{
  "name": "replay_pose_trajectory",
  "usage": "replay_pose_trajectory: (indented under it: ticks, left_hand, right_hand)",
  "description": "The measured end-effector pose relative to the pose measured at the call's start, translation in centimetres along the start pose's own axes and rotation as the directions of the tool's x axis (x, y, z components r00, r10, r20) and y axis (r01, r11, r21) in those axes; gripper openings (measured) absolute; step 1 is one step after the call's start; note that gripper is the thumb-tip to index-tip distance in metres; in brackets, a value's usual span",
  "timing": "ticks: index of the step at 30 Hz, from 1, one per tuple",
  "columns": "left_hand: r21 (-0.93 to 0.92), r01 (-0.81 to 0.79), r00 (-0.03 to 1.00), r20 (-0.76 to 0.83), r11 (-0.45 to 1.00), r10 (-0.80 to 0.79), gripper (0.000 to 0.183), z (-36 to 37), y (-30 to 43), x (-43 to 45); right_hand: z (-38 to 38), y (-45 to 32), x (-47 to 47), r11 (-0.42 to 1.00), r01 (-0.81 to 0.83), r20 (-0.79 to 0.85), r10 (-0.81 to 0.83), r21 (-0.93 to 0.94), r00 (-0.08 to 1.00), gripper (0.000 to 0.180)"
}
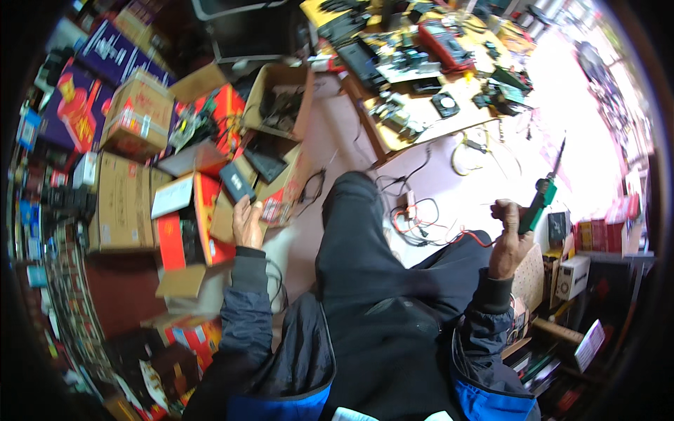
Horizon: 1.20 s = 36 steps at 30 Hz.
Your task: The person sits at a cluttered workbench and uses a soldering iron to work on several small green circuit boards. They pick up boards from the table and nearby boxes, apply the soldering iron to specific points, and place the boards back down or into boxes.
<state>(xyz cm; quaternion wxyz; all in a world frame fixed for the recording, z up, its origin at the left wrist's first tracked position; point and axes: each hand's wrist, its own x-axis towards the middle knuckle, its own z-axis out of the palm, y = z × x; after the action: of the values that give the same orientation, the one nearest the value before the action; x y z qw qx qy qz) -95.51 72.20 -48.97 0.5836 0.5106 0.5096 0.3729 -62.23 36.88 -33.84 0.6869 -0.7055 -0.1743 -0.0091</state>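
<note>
My right hand (509,242) grips a green-handled soldering iron (537,206), its long dark tip pointing up and away. A thin red cord (476,238) runs from near that hand to the floor. On the other side, my left hand (247,225) is held out with thumb and fingers apart. Its fingertips meet the near end of a small dark box (237,182) with pale writing; whether they touch it I cannot tell. Beneath that box is an open cardboard carton (287,181), and a black flat case (266,160) lies beside it.
Ahead stands a wooden workbench (384,152) bearing circuit boards, a red multimeter (445,44) and a small fan (445,104). Cables and a power strip (409,204) lie on the floor. Cartons (124,202) crowd the left; a white power supply unit (573,278) stands right.
</note>
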Motion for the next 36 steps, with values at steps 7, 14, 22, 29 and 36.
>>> replay_pose_trajectory:
  ticks: [7,14,22,29,36]
  left_hand:
    - [-0.082,-0.214,0.922,0.312,0.973,0.229,0.054,14.0,9.5,1.1]
    - [0.034,-0.607,0.671,0.557,0.794,0.49,0.066,26.6,16.0,4.9]
    - [0.313,-0.796,0.499,0.824,0.518,0.268,0.114,38.9,18.7,13.4]
    - [0.483,-0.797,0.566,0.807,0.362,0.171,0.109,40.2,19.0,13.9]
    - [0.421,-0.809,0.537,0.814,0.411,0.223,0.09,40.2,19.5,15.6]
  right_hand:
    - [-1.2,-0.3,-0.1,0.992,-0.072,-0.055,0.078,0.107,0.995,0.017]
    - [-2.8,-0.9,-1.0,0.987,-0.142,-0.094,0.149,0.082,0.984,0.017]
    - [-4.7,-2.6,-2.9,0.964,-0.212,-0.127,0.192,-0.16,0.973,0.021]
    - [-6.1,-2.3,-3.6,0.974,-0.197,-0.182,0.175,-0.11,0.968,0.024]
    - [-6.8,-1.7,-3.9,0.974,-0.195,-0.187,0.172,-0.114,0.967,0.024]
